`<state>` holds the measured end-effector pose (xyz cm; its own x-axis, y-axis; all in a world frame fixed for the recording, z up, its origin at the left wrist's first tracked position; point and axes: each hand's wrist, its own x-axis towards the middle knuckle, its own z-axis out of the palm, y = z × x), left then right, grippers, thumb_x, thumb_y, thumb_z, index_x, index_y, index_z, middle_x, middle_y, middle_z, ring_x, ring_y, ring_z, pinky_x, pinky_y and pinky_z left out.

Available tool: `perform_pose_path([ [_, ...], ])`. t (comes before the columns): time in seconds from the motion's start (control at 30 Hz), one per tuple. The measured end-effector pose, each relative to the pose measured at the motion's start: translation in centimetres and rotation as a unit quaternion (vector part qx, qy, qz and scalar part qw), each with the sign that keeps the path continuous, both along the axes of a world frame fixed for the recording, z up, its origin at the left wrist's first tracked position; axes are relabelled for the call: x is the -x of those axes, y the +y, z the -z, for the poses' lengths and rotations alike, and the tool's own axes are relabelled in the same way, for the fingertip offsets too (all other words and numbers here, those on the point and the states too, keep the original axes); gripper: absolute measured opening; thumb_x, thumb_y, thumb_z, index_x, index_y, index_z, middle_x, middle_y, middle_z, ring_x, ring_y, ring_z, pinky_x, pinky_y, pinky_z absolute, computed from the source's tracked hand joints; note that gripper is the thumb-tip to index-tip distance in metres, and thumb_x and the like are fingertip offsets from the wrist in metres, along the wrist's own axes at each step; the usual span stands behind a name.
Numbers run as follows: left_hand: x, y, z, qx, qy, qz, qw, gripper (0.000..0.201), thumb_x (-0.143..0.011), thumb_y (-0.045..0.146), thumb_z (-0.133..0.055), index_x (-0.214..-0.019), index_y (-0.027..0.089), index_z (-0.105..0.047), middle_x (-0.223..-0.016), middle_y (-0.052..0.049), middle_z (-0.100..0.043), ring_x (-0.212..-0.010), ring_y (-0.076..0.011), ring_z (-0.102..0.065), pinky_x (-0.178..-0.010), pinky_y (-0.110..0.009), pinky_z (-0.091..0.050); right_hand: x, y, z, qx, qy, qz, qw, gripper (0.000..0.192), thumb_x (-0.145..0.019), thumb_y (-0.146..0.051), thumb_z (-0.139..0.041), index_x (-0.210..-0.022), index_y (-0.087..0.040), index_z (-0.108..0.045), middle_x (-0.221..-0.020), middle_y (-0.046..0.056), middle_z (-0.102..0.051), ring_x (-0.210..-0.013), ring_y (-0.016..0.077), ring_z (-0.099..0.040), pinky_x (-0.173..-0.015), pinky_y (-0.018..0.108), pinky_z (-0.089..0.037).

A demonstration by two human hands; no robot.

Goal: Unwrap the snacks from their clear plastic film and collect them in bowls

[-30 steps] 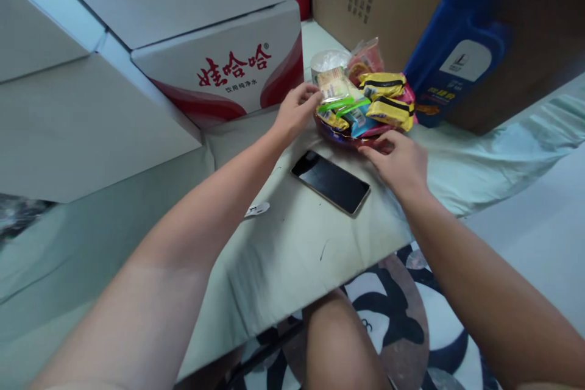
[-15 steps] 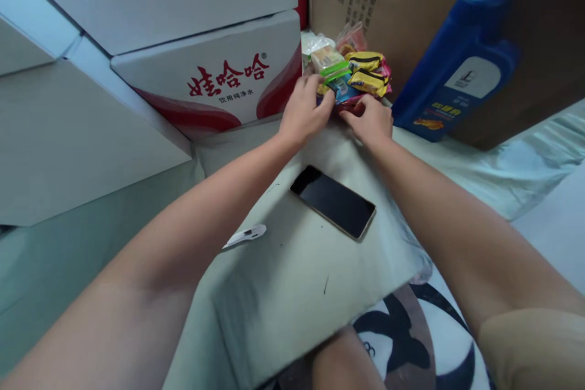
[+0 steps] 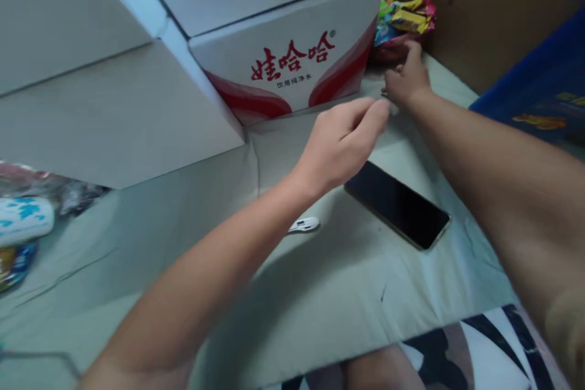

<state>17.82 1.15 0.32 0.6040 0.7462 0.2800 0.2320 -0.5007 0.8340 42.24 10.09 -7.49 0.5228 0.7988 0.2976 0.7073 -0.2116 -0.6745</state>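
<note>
The right hand [image 3: 406, 79] is extended far forward, fingers partly curled, resting against the near edge of a dark red dish [image 3: 393, 49] that carries a pile of wrapped snacks [image 3: 408, 11]; whether the fingers actually grip the rim cannot be told, as the contact point is blurred. The dish sits directly ahead of that hand, in the corner between a white carton with red lettering [image 3: 292, 61] to the hand's left and a brown cardboard box [image 3: 493, 6] beyond and to its right. The left hand [image 3: 342, 140] hovers above the table [image 3: 320, 280], nearer the person than the right hand, fingers drawn loosely together and holding nothing visible; it is apart from the dish. A black phone [image 3: 397, 204] lies flat, screen up, just below and to the right of the left hand, between the two forearms. A small white object [image 3: 304, 224] lies on the cloth close beside the left wrist. A blue container [image 3: 539, 97] shows at the edge of view, to the right of the right forearm. Well to the left of the left arm lie some blurred packages [image 3: 22, 225] under a further pale carton [image 3: 114, 103].
</note>
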Motion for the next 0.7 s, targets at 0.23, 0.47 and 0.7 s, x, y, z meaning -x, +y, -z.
perform_pose_path([
  [0.23,14.7,-10.6,0.1,0.237,-0.253,-0.146,0.926,0.037,-0.093,0.041,-0.051,-0.063,0.023,-0.059,-0.061,-0.001,-0.048,-0.057,-0.0141,-0.042,-0.059,-0.035,-0.037,13.0,-13.0,-3.2,0.003,-0.015,-0.168,0.986,0.026,-0.083,-0.023,-0.052,-0.106,-0.022,-0.064,-0.093,0.010,-0.074,-0.069,0.0204,-0.067,-0.074,0.037,-0.050],
  [0.47,29.2,-14.6,1.5,0.218,-0.278,-0.328,0.876,0.033,-0.085,0.040,-0.056,-0.057,0.023,-0.054,-0.062,-0.001,-0.045,-0.059,-0.0160,-0.038,-0.060,-0.035,-0.031,30.6,-15.7,-5.1,0.005,-0.091,-0.448,0.890,0.015,-0.082,-0.031,-0.049,-0.081,-0.024,-0.062,-0.076,0.005,-0.069,-0.066,0.0201,-0.062,-0.065,0.032,-0.048],
  [0.7,36.6,-15.4,2.8,0.213,-0.291,-0.388,0.848,0.036,-0.084,0.038,-0.053,-0.053,0.023,-0.048,-0.056,0.000,-0.039,-0.056,-0.0161,-0.035,-0.058,-0.035,-0.026,50.6,-9.4,-6.6,0.008,-0.158,-0.566,0.809,0.023,-0.087,-0.017,-0.048,-0.099,-0.019,-0.068,-0.099,0.010,-0.074,-0.088,0.0220,-0.067,-0.082,0.032,-0.051],
])
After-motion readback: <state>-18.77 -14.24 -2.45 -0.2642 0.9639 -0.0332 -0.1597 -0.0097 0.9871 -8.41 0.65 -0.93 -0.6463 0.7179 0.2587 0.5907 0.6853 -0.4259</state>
